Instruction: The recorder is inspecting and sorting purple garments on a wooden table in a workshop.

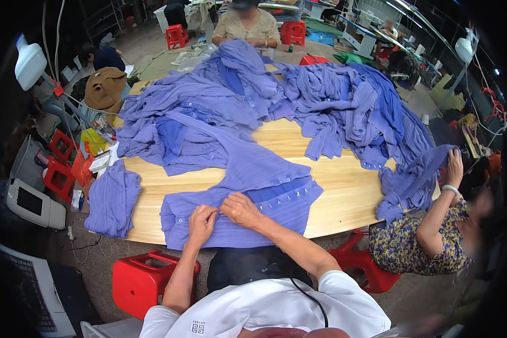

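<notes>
A purple ribbed garment [248, 235] with a row of small pale buttons or snaps lies spread before me at the near edge of the wooden table [343, 194]. My left hand [201, 224] pinches the garment's edge, fingers closed. Right beside it, my right hand [241, 210] also has its fingers closed on the cloth, and the two hands nearly touch. What exactly sits between the fingertips is too small to make out. The garment's upper part runs back toward a large heap of purple garments [208, 96]. To the left lies a folded purple garment [114, 200].
Another purple heap [343, 104] covers the table's back right. A co-worker in a patterned top [422, 242] handles a purple garment [414, 169] at the right edge. Across the table sits another person [247, 27]. Red stools [138, 281] stand around; a lamp [30, 63] rises at left.
</notes>
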Demonstrator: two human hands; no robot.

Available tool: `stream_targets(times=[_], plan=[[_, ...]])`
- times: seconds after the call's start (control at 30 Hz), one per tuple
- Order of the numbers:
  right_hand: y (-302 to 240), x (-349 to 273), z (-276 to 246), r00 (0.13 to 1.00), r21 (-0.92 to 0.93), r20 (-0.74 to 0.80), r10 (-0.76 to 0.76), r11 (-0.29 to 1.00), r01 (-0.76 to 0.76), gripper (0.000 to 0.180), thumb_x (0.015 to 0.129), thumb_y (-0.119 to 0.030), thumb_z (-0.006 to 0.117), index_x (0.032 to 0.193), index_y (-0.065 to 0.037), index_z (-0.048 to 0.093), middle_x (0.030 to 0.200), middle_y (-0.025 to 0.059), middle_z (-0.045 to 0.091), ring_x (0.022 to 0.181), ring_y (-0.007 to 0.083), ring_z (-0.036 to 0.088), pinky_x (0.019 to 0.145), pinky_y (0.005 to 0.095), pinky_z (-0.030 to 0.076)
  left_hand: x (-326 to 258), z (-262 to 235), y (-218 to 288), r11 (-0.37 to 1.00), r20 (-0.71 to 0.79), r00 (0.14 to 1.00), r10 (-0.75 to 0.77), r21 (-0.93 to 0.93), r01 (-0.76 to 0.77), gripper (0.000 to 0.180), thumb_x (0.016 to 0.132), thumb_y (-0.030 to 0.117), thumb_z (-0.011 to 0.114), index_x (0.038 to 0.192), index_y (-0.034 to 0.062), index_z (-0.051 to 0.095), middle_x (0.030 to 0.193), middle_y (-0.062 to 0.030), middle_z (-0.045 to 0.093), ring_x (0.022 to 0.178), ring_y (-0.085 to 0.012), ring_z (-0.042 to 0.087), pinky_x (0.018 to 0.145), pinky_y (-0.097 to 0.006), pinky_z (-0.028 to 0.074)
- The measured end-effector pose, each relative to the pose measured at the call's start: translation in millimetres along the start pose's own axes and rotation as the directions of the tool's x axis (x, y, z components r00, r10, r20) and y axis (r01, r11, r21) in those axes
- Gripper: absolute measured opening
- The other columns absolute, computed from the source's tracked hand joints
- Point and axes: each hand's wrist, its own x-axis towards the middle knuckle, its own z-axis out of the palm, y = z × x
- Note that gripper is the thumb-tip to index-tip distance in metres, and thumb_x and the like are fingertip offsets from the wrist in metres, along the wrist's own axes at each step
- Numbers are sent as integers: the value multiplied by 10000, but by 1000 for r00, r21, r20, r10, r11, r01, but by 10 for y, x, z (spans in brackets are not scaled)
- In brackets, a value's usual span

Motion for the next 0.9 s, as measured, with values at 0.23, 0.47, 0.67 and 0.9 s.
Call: stream_targets(times=[0.23,0.47,0.67,0.9], plan=[[79,-93,-89,976,-12,147,-161,986,164,52,865,-155,659,883,-105,664,857,65,600,902,254,643,848,416,519,-78,-115,86,975,209,972,106,170,-143,330,1004,108,731,1330,98,779,1016,-116,661,939,-351,637,813,-468,544],[56,-152,-415,964,142,86,251,955,-261,255,858,-114,866,1103,-68,816,1109,77,745,985,310,689,855,435,563,185,-304,229,922,252,966,53,358,-144,306,977,246,793,1262,140,829,991,-87,672,949,-314,639,862,-454,544],[-45,14,-466,948,41,238,210,973,-226,290,865,-155,853,1141,-83,807,1101,59,719,979,303,660,875,454,517,366,209,272,928,36,999,16,372,-28,102,895,115,768,930,53,696,971,-143,665,955,-389,669,777,-532,565],[-8,-264,-141,982,-135,188,-7,990,32,160,887,-143,692,1030,-78,719,926,73,614,924,275,637,819,438,491,80,344,148,983,-90,992,87,172,-71,93,925,15,740,1013,42,756,958,-125,676,906,-368,675,785,-489,569]])
